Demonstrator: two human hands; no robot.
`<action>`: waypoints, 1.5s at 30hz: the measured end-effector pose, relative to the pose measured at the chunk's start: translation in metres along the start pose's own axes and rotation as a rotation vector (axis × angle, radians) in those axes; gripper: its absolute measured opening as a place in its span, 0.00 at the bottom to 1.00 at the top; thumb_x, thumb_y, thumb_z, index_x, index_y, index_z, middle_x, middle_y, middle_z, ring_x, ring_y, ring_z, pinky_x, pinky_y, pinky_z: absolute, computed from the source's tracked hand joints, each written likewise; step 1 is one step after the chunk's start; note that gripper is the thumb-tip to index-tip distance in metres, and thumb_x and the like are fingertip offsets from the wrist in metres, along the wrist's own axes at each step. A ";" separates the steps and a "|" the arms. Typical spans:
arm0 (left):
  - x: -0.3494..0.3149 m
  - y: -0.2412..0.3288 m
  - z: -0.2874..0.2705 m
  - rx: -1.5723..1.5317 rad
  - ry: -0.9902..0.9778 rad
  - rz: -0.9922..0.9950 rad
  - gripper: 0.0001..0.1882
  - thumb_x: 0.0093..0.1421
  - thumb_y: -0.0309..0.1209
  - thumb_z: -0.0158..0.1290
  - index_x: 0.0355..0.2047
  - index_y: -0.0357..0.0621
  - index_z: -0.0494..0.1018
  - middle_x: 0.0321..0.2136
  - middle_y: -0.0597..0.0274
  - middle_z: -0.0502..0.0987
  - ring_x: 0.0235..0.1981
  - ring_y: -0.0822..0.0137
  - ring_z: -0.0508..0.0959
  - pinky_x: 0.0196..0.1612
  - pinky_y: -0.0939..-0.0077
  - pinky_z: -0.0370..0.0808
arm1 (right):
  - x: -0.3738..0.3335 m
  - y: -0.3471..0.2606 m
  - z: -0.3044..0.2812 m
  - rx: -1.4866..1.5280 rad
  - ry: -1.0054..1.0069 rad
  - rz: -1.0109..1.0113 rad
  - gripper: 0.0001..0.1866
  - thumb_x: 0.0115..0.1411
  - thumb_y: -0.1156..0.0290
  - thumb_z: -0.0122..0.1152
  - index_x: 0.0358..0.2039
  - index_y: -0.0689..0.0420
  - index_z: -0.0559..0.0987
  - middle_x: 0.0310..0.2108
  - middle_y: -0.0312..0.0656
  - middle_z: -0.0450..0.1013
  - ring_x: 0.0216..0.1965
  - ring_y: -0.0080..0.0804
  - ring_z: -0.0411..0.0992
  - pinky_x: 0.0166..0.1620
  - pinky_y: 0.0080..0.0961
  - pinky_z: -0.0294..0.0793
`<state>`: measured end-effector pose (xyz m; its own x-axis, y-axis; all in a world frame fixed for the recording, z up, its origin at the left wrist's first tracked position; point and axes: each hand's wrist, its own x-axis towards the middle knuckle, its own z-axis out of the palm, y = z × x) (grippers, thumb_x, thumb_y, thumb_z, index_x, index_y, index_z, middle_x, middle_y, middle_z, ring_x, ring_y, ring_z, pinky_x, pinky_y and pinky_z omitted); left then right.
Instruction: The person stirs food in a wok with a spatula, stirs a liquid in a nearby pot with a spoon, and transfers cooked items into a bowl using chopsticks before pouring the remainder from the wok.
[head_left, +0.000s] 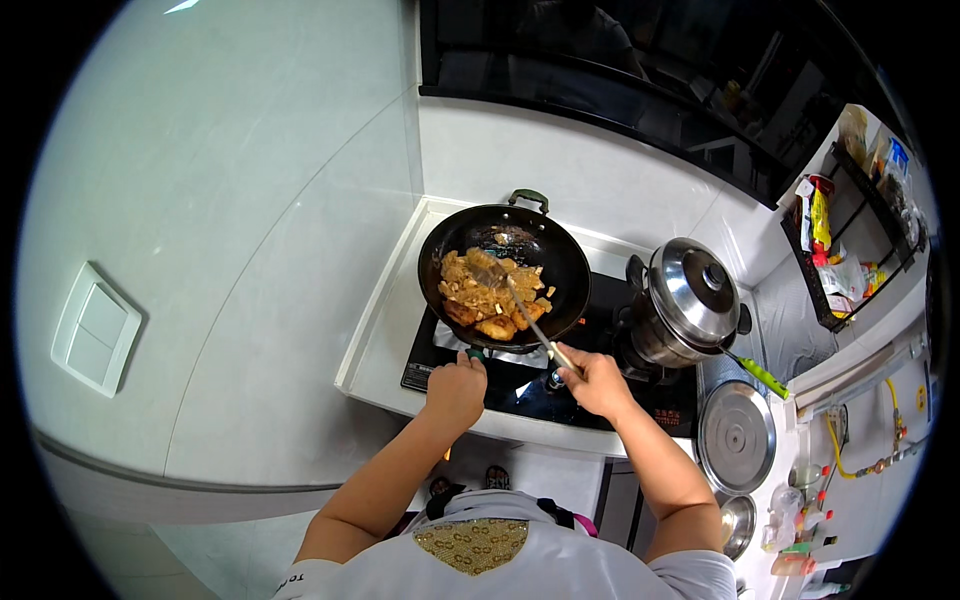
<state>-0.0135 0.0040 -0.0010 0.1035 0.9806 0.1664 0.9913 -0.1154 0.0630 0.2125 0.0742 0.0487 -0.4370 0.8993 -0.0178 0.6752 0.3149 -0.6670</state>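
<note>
White shirt cloth [385,565] lies nearest the camera in the head view, with both bare forearms reaching away from it toward the cooktop [512,382]. Beyond the hands, on the cooktop's far left part, sits a dark wok [566,262], its two handles set roughly on a near-far line: the far handle [528,199] points toward the back wall, and the near handle [477,353] points back toward the person.

Of the two, the left hand [457,389] is closer to the wok, just off its near rim, fingers curled closed around the near handle. The right hand [597,384] is farther right, outside the rim, with its fingers wrapped round the grip of a spatula [528,314]. That tool's long axis runs slantwise, from the right hand on the near right, over the wok's near right rim, to the far left. Its blade sits among the food [460,283], left of the wok's middle; the blade's lower edge is hidden, so whether it touches the metal I cannot tell. Browned pieces lie along the near side of the food, between the blade and the near rim.

Right of the wok, well apart from it, stands a lidded steel pot [665,338].
</note>
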 end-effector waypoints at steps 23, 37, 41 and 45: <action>0.000 -0.002 0.000 0.008 -0.018 0.022 0.21 0.43 0.27 0.55 0.40 0.31 0.72 0.42 0.41 0.75 0.28 0.57 0.79 0.29 0.67 0.77 | 0.003 0.015 -0.021 -0.278 0.165 0.080 0.20 0.54 0.70 0.56 0.49 0.54 0.74 0.32 0.54 0.76 0.37 0.53 0.74 0.43 0.44 0.73; 0.000 -0.003 0.001 0.012 0.014 0.033 0.21 0.43 0.27 0.54 0.40 0.31 0.72 0.41 0.40 0.76 0.27 0.57 0.79 0.28 0.68 0.77 | 0.005 -0.017 -0.004 -0.711 0.038 -0.050 0.25 0.51 0.70 0.57 0.52 0.47 0.73 0.30 0.47 0.74 0.28 0.45 0.76 0.33 0.37 0.76; 0.002 -0.003 -0.003 -0.020 -0.042 0.013 0.20 0.44 0.27 0.54 0.39 0.31 0.72 0.40 0.42 0.76 0.28 0.57 0.79 0.29 0.68 0.77 | 0.005 -0.014 -0.009 -0.837 0.047 -0.134 0.24 0.53 0.72 0.53 0.53 0.44 0.73 0.27 0.44 0.71 0.25 0.42 0.75 0.29 0.36 0.74; 0.001 0.001 -0.001 0.017 -0.026 0.014 0.20 0.43 0.27 0.54 0.38 0.31 0.73 0.38 0.43 0.76 0.28 0.57 0.79 0.29 0.68 0.77 | 0.016 -0.016 0.007 -0.789 0.177 -0.218 0.25 0.52 0.75 0.53 0.53 0.45 0.73 0.26 0.43 0.70 0.25 0.40 0.75 0.27 0.34 0.74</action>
<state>-0.0127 0.0050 0.0002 0.1195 0.9827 0.1418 0.9909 -0.1269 0.0441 0.1905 0.0813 0.0537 -0.5503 0.8075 0.2125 0.8332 0.5477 0.0765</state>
